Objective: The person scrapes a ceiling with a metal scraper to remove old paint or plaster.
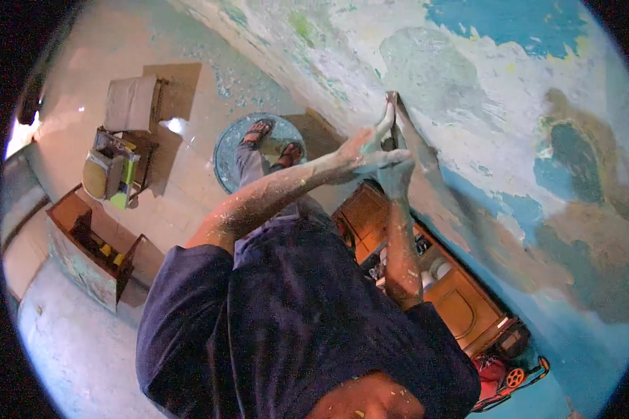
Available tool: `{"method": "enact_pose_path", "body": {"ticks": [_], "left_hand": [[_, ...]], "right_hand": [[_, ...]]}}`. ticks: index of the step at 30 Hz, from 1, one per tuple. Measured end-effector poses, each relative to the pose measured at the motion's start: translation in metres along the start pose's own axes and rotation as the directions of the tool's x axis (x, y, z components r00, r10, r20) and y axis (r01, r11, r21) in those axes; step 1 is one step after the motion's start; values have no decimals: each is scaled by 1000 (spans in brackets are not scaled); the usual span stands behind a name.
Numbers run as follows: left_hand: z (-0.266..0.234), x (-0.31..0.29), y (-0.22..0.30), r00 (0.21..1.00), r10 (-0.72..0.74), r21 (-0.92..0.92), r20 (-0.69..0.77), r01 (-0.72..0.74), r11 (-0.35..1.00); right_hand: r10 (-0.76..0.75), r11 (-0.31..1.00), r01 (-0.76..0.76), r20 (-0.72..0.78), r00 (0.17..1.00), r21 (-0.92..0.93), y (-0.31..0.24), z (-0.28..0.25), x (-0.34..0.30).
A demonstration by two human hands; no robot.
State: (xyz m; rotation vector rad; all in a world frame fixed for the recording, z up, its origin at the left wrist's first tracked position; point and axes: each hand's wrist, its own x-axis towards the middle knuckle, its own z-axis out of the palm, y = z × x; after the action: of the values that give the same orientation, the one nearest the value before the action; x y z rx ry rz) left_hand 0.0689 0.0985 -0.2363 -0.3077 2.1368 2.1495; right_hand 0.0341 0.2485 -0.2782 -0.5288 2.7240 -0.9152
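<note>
Dark narrow tool (395, 134) sits at the patchy wall (437, 70), running along the left hand's (362, 148) extended fingers and down to the right hand (396, 173). Left fingers lie close together, can't tell if they pinch it; right fingers curl around its lower end. Both forearms reach up, left one slanting across, right one near-vertical.

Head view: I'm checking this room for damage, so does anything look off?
Yes. The wall looks damaged: its blue paint shows only in ragged-edged patches around bare, pale areas. Bluish flakes also litter the floor, near the round blue platform under the person's feet, like debris.
</note>
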Motion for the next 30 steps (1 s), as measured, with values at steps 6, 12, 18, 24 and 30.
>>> {"method": "enact_pose_path", "body": {"ticks": [6,12,18,24,30], "left_hand": [[23,7,8,991,22,-237,-134,-53,970],[-4,6,-12,991,-125,-373,42,131,918],[2,34,-28,989,-85,-437,-119,25,899],[0,15,0,984,34,-371,-174,-97,924],[-3,21,10,980,-123,-313,-159,68,947]], "right_hand": [[-120,989,136,241,963,-54,-45,-60,29],[-178,833,313,314,932,-455,-112,-50,10],[-254,816,356,271,929,-455,-65,-30,39],[-29,999,23,220,975,31,-130,-62,20],[106,962,-166,265,959,218,-119,-56,18]]}}
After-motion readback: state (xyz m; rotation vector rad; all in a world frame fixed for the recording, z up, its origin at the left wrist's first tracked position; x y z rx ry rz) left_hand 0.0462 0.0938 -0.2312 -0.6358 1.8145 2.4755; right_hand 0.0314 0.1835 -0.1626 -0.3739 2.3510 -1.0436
